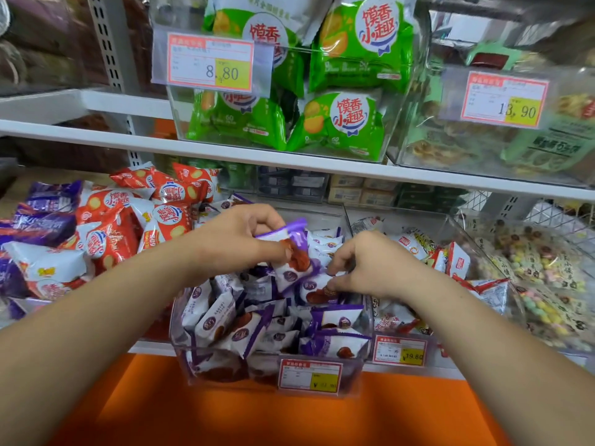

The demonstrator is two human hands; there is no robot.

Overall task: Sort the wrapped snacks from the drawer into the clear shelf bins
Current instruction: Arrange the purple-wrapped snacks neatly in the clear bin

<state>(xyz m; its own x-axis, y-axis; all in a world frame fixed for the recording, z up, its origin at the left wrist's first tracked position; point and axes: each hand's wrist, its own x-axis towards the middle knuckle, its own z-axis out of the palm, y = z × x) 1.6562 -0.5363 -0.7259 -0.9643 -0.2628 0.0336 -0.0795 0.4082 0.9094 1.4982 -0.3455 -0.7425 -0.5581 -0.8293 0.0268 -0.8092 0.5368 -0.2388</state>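
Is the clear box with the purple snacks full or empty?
Nearly full: purple-and-white wrapped snacks heap above the front wall of the clear plastic bin.

Clear bin (184,355): transparent hard plastic, glossy, smooth walls. Purple-white wrappers (335,344) inside bin: shiny crinkled plastic film. Price tag (309,376) on bin front: printed paper under clear glossy sleeve. Shelf board (225,152) above bin: white-painted, smooth, looks metal. Orange panel (257,416) below bin: matt, smooth.

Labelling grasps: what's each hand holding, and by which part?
Left hand pinches a purple-white snack packet by its upper end. Right hand pinches a second packet in the bin by its edge.
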